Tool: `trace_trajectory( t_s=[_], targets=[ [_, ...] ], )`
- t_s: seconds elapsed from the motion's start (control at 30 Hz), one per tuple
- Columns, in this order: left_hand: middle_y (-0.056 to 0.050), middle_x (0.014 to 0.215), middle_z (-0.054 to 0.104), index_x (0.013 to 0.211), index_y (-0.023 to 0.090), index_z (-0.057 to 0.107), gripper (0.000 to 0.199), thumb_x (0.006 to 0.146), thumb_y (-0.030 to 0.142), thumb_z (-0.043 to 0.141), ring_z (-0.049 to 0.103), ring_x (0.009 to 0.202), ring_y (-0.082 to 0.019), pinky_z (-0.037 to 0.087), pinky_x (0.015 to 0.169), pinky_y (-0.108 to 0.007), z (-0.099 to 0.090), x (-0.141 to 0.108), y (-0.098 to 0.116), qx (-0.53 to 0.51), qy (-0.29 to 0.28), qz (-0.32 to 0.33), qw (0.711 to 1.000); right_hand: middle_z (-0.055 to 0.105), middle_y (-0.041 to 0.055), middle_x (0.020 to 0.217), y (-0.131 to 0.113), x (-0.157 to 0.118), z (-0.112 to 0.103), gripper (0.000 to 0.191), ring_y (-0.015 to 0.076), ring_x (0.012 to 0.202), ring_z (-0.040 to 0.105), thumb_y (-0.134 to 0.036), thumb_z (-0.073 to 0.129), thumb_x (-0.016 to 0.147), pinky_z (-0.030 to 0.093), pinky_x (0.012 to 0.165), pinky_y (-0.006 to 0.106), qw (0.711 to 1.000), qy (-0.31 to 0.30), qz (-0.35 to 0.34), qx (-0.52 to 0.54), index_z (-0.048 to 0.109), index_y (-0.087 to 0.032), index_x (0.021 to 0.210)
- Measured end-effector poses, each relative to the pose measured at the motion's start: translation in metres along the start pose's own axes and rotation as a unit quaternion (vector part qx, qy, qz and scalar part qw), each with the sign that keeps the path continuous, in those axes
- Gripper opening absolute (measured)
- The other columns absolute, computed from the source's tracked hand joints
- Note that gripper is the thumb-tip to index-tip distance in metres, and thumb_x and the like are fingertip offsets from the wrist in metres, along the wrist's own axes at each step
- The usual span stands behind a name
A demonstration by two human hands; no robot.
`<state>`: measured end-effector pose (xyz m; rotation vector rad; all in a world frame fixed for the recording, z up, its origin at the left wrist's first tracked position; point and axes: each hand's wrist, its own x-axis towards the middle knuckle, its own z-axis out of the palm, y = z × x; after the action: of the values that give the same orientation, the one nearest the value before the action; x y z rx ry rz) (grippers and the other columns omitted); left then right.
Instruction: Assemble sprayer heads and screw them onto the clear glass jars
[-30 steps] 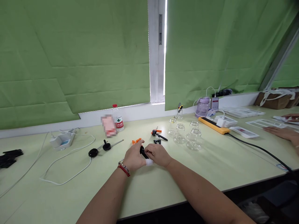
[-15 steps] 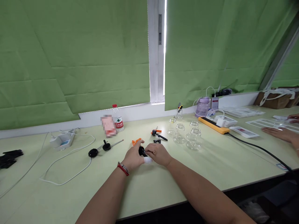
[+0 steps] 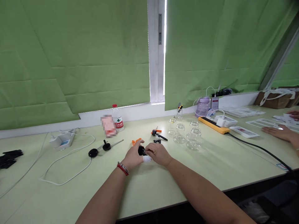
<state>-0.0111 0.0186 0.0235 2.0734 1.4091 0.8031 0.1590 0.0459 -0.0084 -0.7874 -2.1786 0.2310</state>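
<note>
My left hand (image 3: 133, 157), with a white wrap on its thumb, is closed around a small black part (image 3: 141, 151) near the middle of the table. From the right, my right hand (image 3: 159, 153) pinches at the same part; its fingertips hide what else they may hold. An orange piece (image 3: 136, 141) shows just behind my left hand. Beyond my right hand lie small black pieces (image 3: 157, 141) and an orange-and-black item (image 3: 159, 134) with a long black arm. To the left rest two round black lids with thin metal stems, one of them the nearer lid (image 3: 106, 146).
Several clear glass jars (image 3: 179, 137) stand right of my hands. An orange power strip (image 3: 213, 125) trails a black cable. A red-capped water bottle (image 3: 119, 119) is at the back. White cables and a white socket block (image 3: 63, 140) lie left. A co-worker's hands (image 3: 277, 133) handle papers at right.
My hands stay almost in place, with only slight finger shifts around the black part. At far right, the co-worker's far hand has moved and now lifts a white paper.
</note>
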Motion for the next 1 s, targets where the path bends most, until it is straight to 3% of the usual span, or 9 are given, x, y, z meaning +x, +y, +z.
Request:
trace_trajectory(
  t_s=[1.0],
  targets=[
    [-0.006, 0.101, 0.063, 0.123, 0.023, 0.041, 0.073, 0.058, 0.033, 0.074, 0.062, 0.087, -0.024, 0.048, 0.077, -0.036, 0.0035, 0.0007, -0.0061, 0.032, 0.01, 0.003, 0.999, 0.069, 0.0009, 0.079, 0.0039, -0.0014, 0.0029, 0.019, 0.0117, 0.069, 0.062, -0.005, 0.055, 0.079, 0.045, 0.066, 0.021, 0.999, 0.025, -0.017, 0.033, 0.068, -0.019, 0.077]
  ],
)
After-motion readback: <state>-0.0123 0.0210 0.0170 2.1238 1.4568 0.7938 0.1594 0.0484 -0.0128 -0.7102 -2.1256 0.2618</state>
